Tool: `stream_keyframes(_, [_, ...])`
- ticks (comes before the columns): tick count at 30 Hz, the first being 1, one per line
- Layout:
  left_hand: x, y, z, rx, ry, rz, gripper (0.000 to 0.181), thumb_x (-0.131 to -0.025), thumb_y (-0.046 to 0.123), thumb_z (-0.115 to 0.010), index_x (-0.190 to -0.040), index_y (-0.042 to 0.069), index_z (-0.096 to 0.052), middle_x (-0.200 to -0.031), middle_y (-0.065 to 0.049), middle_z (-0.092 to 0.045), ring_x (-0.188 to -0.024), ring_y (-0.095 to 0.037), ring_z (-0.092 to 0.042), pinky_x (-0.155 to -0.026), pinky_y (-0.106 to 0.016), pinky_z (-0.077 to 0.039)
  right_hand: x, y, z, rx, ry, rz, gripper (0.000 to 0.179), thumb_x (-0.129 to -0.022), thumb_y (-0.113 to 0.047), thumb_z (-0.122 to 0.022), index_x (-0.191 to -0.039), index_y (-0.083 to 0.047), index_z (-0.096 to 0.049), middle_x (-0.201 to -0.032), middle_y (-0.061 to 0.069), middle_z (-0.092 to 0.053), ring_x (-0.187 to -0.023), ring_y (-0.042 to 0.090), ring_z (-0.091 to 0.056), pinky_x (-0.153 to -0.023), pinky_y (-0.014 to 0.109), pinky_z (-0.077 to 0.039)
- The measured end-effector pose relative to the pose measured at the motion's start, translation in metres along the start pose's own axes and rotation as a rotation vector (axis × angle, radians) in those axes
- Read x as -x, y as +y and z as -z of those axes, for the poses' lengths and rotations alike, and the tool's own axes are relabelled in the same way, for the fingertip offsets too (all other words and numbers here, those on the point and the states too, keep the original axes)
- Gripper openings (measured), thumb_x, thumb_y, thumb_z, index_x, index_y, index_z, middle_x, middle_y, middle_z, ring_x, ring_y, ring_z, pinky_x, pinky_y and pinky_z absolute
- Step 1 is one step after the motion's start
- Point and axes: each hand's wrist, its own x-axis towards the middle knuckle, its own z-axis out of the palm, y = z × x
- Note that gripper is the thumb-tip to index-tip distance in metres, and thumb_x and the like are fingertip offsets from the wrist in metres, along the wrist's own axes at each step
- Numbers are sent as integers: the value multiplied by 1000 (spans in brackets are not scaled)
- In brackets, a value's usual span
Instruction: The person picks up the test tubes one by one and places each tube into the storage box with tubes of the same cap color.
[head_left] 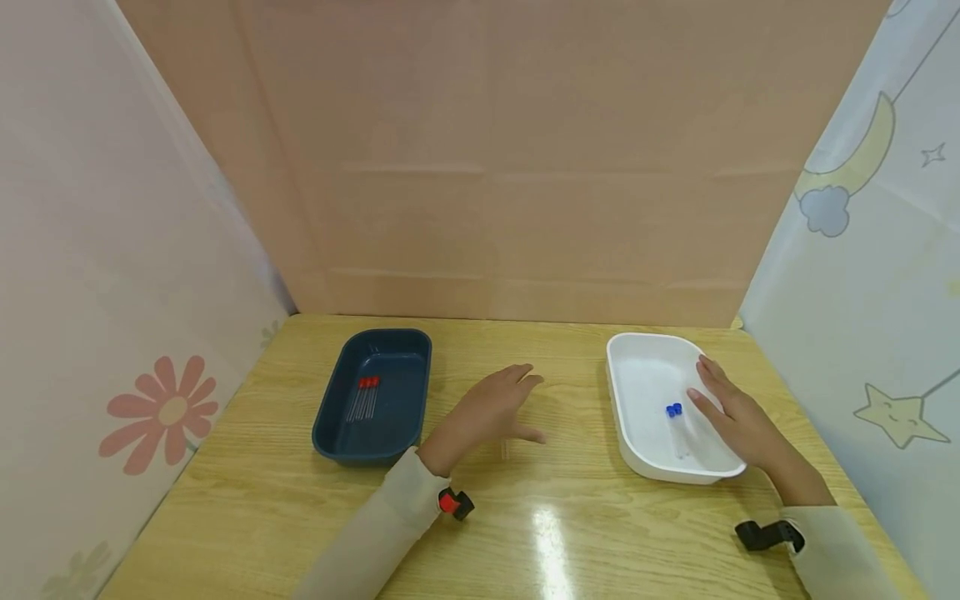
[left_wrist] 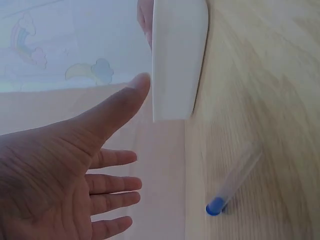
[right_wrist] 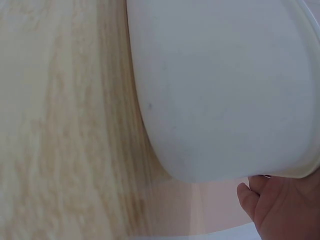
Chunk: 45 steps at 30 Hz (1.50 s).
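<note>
My left hand (head_left: 491, 412) reaches over the middle of the table with its fingers spread and nothing in them. A clear tube with a blue cap (left_wrist: 217, 204) lies on the wood below it. In the head view the hand covers most of this tube. My right hand (head_left: 738, 421) holds the right rim of a white tray (head_left: 628, 450), thumb on the inner side and fingers bent over the outer side (right_wrist: 248, 197). Inside that tray lie two blue-capped clear tubes (head_left: 674, 410).
At the left stands a dark blue tray (head_left: 327, 446) with several thin red-capped tubes (head_left: 363, 400) side by side. A brown paper backdrop (head_left: 480, 208) rises behind the wooden table (head_left: 570, 492), and printed cloth (head_left: 885, 317) hangs at both sides.
</note>
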Motion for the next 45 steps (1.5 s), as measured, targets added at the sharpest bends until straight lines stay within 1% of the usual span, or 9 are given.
stream_keyframes(3, [2, -5, 3, 17, -16, 18, 97, -80, 64, -76, -154, 11, -43, -161, -12, -37, -146, -28, -38, -115, -42, -37, -1, 0, 1, 4, -1, 3, 66, -111, -31, -42, -159, 4, -14, -167, 23, -3, -149, 53, -5, -118, 65, -4])
stream_keyframes(6, [6, -6, 3, 32, -11, 32, 96, -81, 62, -77, -154, 10, -43, -160, -14, -37, -145, -29, -40, -113, -43, -39, -2, 0, 1, 3, -1, 8, 67, -110, -32, -43, -159, 4, -14, -167, 24, -3, -149, 54, -5, -117, 67, -5])
stream_keyframes(12, [13, -9, 1, -20, 22, 40, 96, -80, 64, -76, -151, 8, -46, -157, -15, -41, -143, -30, -42, -113, -42, -40, -5, 0, 2, -6, -7, 4, 67, -110, -32, -43, -159, 3, -14, -167, 23, -2, -149, 53, -4, -117, 67, -5])
stream_keyframes(14, [15, -11, 0, -26, 16, 52, 97, -78, 65, -77, -151, 8, -47, -157, -15, -42, -143, -30, -42, -114, -42, -39, -4, 1, 2, -6, -8, 3, 67, -110, -32, -43, -160, 3, -14, -167, 23, -2, -149, 53, -3, -117, 67, -4])
stream_keyframes(18, [18, -14, -1, -13, -29, 80, 97, -77, 63, -80, -151, 8, -48, -156, -14, -43, -144, -30, -41, -115, -42, -37, -2, 4, 0, -6, -8, -4, 67, -110, -33, -42, -159, 3, -13, -167, 23, -1, -149, 54, -4, -117, 67, -4])
stream_keyframes(26, [25, -16, 1, -97, -86, 72, 95, -75, 63, -81, -146, 6, -53, -151, -14, -49, -141, -29, -44, -117, -40, -34, -2, 2, 0, -11, -8, -2, 67, -110, -33, -42, -160, 1, -12, -167, 23, -1, -149, 54, -4, -116, 68, -5])
stream_keyframes(33, [29, -14, 3, -155, -115, 77, 92, -72, 62, -84, -141, 7, -58, -144, -11, -54, -137, -27, -47, -114, -37, -38, -3, 1, 0, -11, -12, -5, 68, -110, -33, -42, -160, 1, -12, -167, 23, -1, -149, 54, -3, -115, 70, -6])
stream_keyframes(41, [29, -15, -3, -196, -110, 49, 84, -70, 63, -85, -130, 8, -64, -126, -6, -61, -126, -24, -54, -114, -35, -37, 0, -2, 1, -12, -9, 3, 66, -111, -31, -42, -160, 3, -13, -167, 25, -2, -148, 54, -4, -117, 67, -4])
stream_keyframes(45, [28, -15, -5, -211, -103, 45, 82, -69, 64, -84, -126, 9, -65, -122, -5, -61, -125, -24, -54, -115, -35, -36, 1, -1, 2, -8, -9, -3, 67, -111, -32, -42, -160, 3, -14, -166, 26, -3, -149, 54, -4, -117, 67, -4])
